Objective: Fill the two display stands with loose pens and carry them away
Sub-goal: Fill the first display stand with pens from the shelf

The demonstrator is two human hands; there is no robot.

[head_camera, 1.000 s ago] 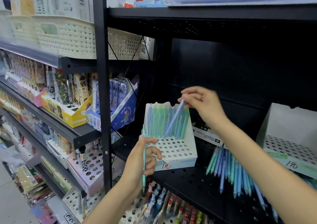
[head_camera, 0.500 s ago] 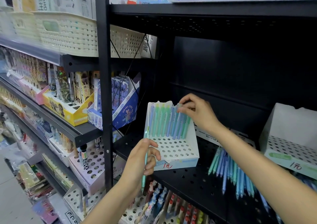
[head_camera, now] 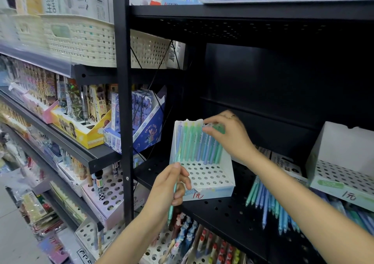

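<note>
The right hand pinches the tops of the pens in the white display stand on the black shelf; the left hand grips a green pen before it; loose pens lie beside a second stand

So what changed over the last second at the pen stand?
The right hand came down from above the display stand with a blue pen, slotted it into the back row, and now pinches a pen top there. The left hand still grips a green pen; the loose pens on the shelf lie unmoved.
</note>
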